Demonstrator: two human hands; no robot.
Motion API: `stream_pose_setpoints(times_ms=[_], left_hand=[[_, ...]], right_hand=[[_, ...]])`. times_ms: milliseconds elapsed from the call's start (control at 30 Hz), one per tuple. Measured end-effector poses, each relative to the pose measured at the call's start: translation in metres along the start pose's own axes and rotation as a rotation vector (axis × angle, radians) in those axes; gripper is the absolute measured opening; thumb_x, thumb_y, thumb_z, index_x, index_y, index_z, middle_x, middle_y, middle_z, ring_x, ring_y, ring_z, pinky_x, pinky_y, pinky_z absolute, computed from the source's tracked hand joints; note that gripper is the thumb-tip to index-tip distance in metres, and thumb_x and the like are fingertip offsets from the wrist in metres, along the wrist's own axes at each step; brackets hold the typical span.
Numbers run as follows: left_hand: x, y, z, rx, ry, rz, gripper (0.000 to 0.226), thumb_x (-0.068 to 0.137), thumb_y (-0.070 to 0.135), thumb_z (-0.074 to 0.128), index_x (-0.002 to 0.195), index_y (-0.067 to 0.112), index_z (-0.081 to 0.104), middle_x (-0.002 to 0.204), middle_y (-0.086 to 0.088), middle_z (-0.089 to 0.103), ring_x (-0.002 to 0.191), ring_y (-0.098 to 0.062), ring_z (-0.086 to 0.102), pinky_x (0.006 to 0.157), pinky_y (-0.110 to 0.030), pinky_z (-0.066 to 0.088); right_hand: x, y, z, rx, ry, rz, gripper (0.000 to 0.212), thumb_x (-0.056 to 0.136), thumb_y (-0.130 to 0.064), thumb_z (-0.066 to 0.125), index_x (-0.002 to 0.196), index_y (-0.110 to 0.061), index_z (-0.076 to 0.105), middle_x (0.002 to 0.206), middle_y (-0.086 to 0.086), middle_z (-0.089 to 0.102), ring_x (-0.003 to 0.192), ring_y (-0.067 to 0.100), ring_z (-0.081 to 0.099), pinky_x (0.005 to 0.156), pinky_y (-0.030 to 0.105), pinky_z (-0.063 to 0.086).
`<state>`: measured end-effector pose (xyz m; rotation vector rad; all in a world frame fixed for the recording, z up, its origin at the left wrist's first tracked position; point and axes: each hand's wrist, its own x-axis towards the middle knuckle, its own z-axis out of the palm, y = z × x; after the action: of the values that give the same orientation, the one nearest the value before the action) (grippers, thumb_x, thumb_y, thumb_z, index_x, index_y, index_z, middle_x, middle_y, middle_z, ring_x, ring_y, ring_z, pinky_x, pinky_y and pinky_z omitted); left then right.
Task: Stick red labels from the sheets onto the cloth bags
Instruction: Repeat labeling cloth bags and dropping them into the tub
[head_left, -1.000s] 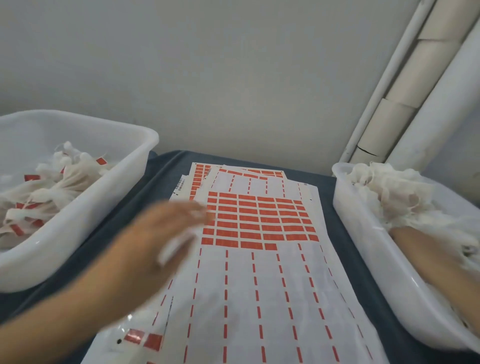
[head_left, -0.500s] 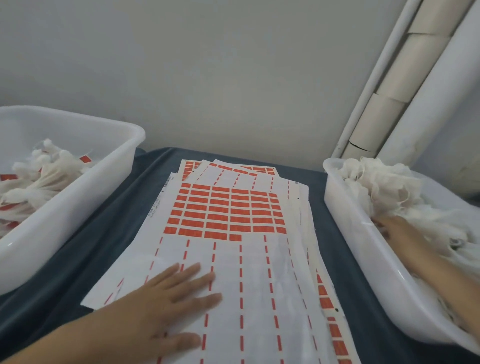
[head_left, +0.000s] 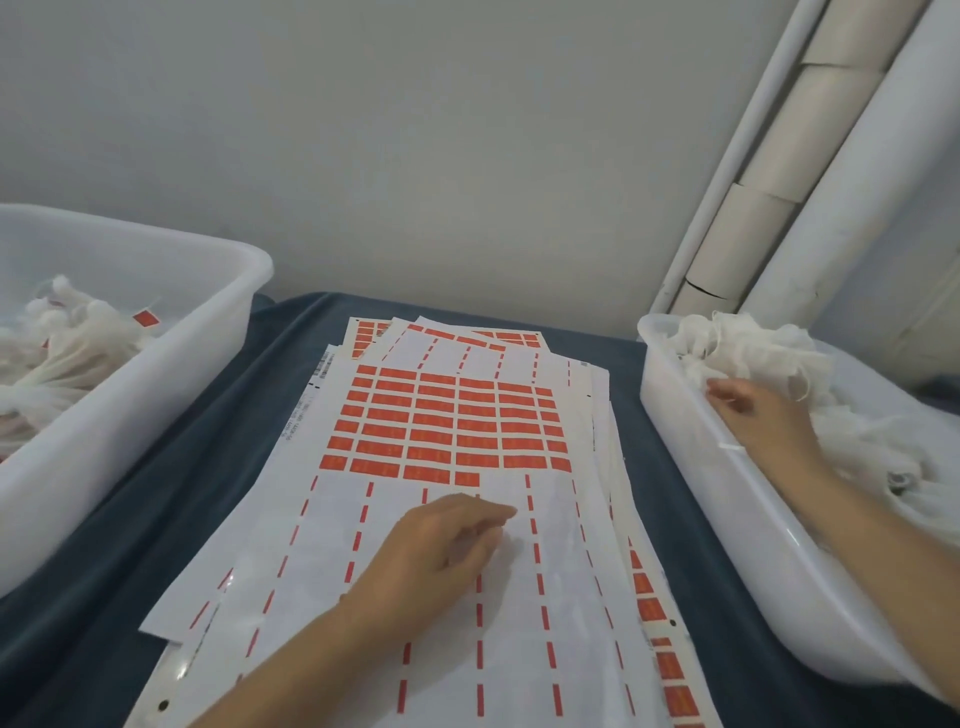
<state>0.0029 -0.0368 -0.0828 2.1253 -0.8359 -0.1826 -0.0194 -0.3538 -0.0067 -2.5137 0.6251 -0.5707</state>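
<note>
No writing can be read here. The top label sheet carries a small barcode at its upper left corner and, below that, a line of fine print running along its left edge, but both are too small and blurred to make out. The red labels still on the sheet show faint marks that may be print; no letter or number on them is legible.
</note>
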Motion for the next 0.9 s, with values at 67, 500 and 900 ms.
stream_pose_setpoints(times_ms=[67, 500, 900], left_hand=[[-0.002, -0.005, -0.003, -0.041, 0.040, -0.016, 0.024, 0.094, 0.033, 0.048, 0.105, 0.054, 0.048, 0.110, 0.036, 0.046, 0.092, 0.014, 0.049, 0.070, 0.005, 0.036], [-0.005, -0.002, -0.028, -0.450, 0.346, -0.056, 0.021, 0.080, 0.057, 0.046, 0.095, 0.055, 0.059, 0.105, 0.033, 0.062, 0.101, 0.006, 0.059, 0.081, -0.011, 0.048], [-0.007, 0.004, -0.033, -0.763, 0.328, -0.121, 0.024, 0.068, 0.056, 0.056, 0.088, 0.048, 0.067, 0.093, 0.023, 0.068, 0.092, 0.003, 0.062, 0.064, -0.010, 0.050]], right_hand=[[0.003, 0.000, 0.004, 0.014, 0.037, -0.003, 0.020, 0.092, -0.021, 0.057, 0.103, -0.008, 0.068, 0.104, 0.011, 0.067, 0.084, 0.019, 0.054, 0.079, 0.026, 0.036], [-0.087, -0.120, -0.001, 1.066, -0.128, -0.118, 0.013, 0.087, -0.035, 0.059, 0.087, -0.031, 0.072, 0.092, -0.008, 0.071, 0.088, 0.010, 0.068, 0.074, 0.022, 0.055], [-0.133, -0.131, 0.108, 1.193, -0.462, 0.357, 0.012, 0.073, -0.034, 0.066, 0.081, -0.039, 0.073, 0.092, -0.005, 0.073, 0.089, 0.018, 0.070, 0.081, 0.039, 0.057]])
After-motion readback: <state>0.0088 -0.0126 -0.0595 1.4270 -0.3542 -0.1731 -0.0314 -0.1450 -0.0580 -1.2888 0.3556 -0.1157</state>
